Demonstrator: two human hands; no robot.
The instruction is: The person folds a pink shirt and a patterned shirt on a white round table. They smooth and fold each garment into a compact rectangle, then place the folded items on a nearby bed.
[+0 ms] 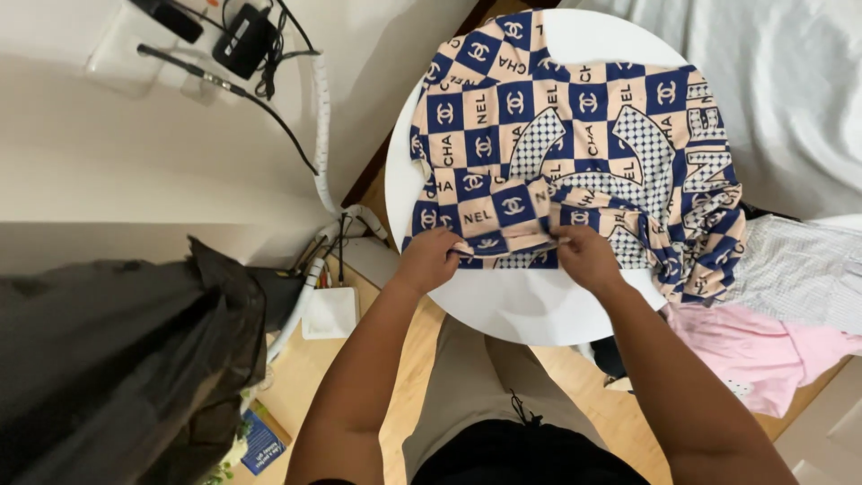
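Both hands, the left hand (429, 259) and right hand (585, 256), pinch shut on the near hem of the checked shirt (575, 135), which stretches away across the round worktop (512, 305).

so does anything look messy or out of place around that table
Yes. The checked garment lies bunched at its right side, spilling over the round white table edge. Both hands pinch its near hem. A pink cloth sits crumpled beside it, and cables trail loosely down the wall.

Small blue printed package (261, 442) on the floor, bottom left
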